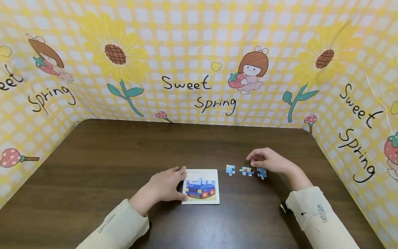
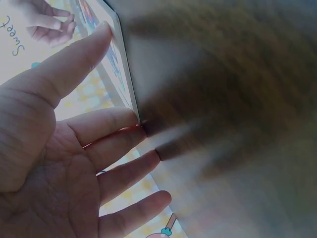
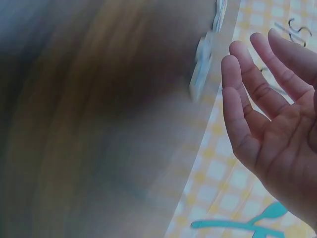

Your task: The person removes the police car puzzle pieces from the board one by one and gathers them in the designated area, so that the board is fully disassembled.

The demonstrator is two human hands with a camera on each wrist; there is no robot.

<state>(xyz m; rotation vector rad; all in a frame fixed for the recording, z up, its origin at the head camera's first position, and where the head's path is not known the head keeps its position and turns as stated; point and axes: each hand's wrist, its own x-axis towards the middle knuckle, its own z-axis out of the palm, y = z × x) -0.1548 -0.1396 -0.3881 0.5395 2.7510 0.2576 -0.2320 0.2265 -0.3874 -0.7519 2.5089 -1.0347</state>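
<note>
A square jigsaw board (image 1: pixel 200 187) with a white frame and a blue cartoon car lies flat on the table. Pale backing shows across the upper part of its picture. At the board's left side is my left hand (image 1: pixel 166 184), its thumb on the frame near the lower corner and its fingertips at the upper corner. To the right of the board lie three loose jigsaw pieces: a blue one (image 1: pixel 230 169), a multicoloured one (image 1: pixel 247 171) and another blue one (image 1: pixel 262 173). My right hand (image 1: pixel 272 161) is just behind the rightmost piece, fingers loosely bent, holding nothing.
The brown wooden table (image 1: pixel 133 148) carries the board and pieces. A yellow checked cloth (image 1: pixel 192 31) with sunflowers and lettering walls off the back and both sides. Light sleeves (image 1: pixel 119 224) cover both forearms, and a dark strap end (image 1: pixel 285 207) shows under the right cuff.
</note>
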